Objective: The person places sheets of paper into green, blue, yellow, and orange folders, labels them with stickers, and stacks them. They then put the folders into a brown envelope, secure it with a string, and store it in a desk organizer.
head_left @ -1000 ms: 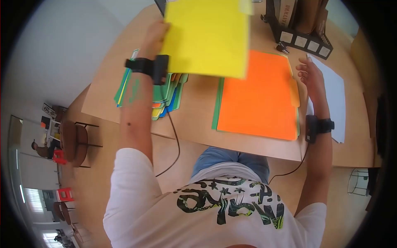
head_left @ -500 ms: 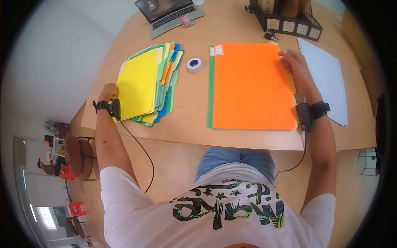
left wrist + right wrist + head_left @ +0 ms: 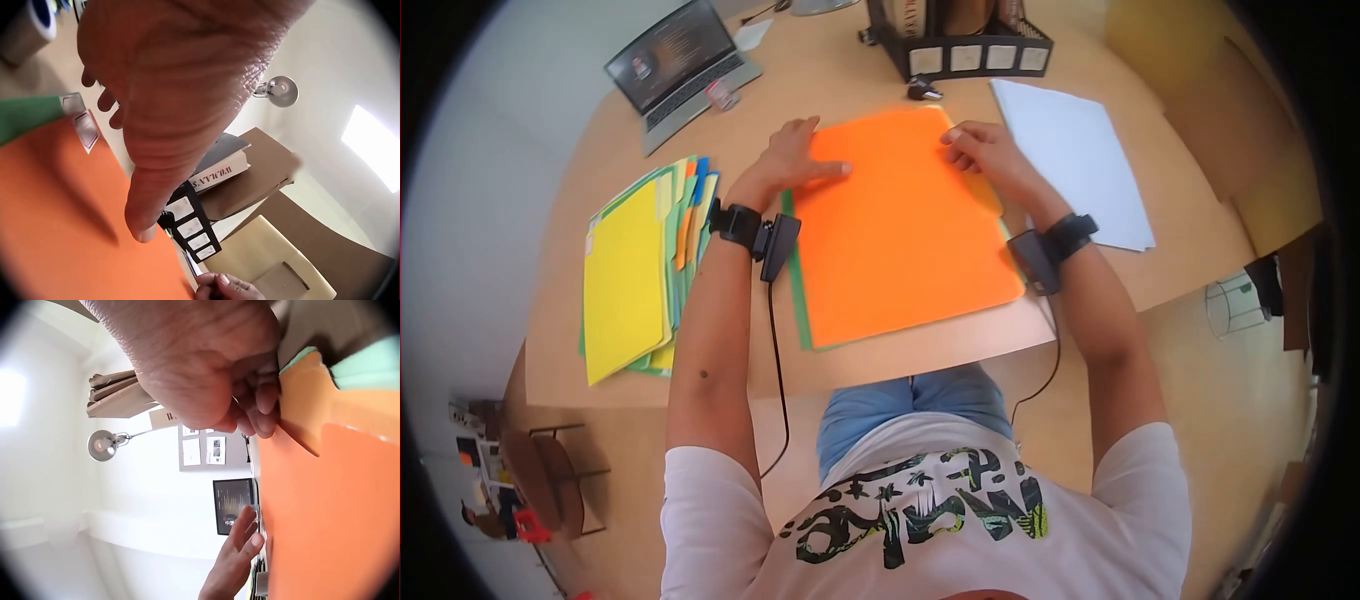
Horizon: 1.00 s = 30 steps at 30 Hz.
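One orange folder (image 3: 900,230) lies on the desk (image 3: 1170,220) before you, a green one (image 3: 799,300) showing along its left edge, the yellow-topped pile (image 3: 625,280) farther left. Your left hand (image 3: 793,160) is spread, gripping nothing, thumb over the folder; your right hand (image 3: 988,158) curls at its upper right edge, but whether it pinches cannot be told. You seem to be taking up the orange folder; next, probably, part it cleanly from the green.

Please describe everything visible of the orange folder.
The orange folder is flat and looks like card, with a pale corner label and a lighter tab at its right side. It lies over a green folder on the table. The left hand extends its thumb over it; the right hand curls at its right edge. Hand contact is unclear.
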Tool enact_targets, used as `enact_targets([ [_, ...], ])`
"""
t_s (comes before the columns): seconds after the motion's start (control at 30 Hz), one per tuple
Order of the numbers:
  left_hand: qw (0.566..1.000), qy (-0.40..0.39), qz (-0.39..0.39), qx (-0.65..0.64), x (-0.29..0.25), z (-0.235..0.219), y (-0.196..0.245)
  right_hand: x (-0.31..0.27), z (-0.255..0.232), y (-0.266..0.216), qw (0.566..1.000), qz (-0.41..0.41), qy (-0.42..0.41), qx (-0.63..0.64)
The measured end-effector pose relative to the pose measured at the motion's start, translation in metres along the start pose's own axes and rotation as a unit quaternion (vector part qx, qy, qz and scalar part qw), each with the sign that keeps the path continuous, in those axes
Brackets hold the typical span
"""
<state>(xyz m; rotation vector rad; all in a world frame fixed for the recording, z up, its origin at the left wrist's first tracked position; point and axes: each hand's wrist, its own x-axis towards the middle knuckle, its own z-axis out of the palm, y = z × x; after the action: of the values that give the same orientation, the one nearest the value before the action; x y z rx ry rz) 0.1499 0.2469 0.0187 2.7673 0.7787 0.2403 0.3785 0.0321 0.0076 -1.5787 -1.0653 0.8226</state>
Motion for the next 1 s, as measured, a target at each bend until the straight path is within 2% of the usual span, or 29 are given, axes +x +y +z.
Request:
enact_targets([
  [0.03,1.000,0.013,-0.002,-0.001,0.004,0.010,-0.002,0.001,0.000,0.000,1.000,0.006,0.000,0.011],
  [0.13,0.999,-0.013,-0.016,-0.027,0.004,0.012,0.000,0.004,0.000,0.002,0.996,0.034,0.041,0.075],
  [0.33,0.994,0.040,-0.022,-0.098,-0.003,0.019,0.002,0.006,-0.001,-0.004,0.986,0.065,0.068,0.137],
  [0.47,0.993,0.067,-0.012,-0.098,-0.003,0.026,-0.002,0.002,0.000,-0.008,0.978,0.070,0.069,0.186],
  [0.67,0.982,0.132,0.014,-0.136,-0.006,0.033,-0.005,0.001,0.002,-0.010,0.974,0.066,0.084,0.198],
  [0.87,0.970,0.183,0.023,-0.156,-0.006,0.036,-0.007,0.002,-0.004,-0.013,0.981,0.049,0.051,0.180],
  [1.0,0.955,0.228,0.048,-0.181,-0.001,0.038,-0.005,-0.002,-0.009,-0.023,0.971,-0.013,-0.027,0.236],
])
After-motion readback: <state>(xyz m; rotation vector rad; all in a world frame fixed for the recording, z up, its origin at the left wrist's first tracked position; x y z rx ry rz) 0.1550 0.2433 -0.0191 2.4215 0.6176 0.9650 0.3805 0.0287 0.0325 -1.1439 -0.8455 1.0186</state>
